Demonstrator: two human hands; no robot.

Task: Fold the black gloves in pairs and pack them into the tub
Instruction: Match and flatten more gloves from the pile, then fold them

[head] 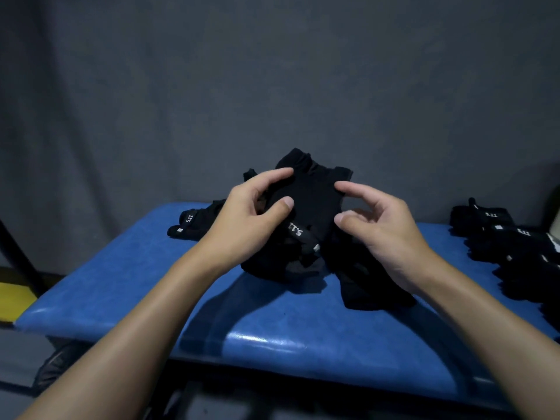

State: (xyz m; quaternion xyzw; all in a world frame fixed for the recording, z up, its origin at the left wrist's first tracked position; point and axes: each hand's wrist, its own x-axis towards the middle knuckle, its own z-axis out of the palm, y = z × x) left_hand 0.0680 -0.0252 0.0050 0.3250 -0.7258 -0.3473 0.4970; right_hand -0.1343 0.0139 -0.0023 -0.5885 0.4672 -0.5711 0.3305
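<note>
A black glove [309,201] with a grey "5.11" label is held up above a heap of black gloves [281,265] in the middle of the blue padded bench [272,328]. My left hand [242,219] grips the glove's left side, thumb on its front and forefinger on its upper edge. My right hand [381,225] has curled fingers, with forefinger and thumb tips at the glove's right edge. No tub is plainly in view.
One more black glove [194,225] lies at the bench's back left. A row of black gloves [497,234] lies along the right end, beside a pale object [555,213] cut off by the frame. A grey wall stands close behind. A dark shoe [57,365] shows below the bench.
</note>
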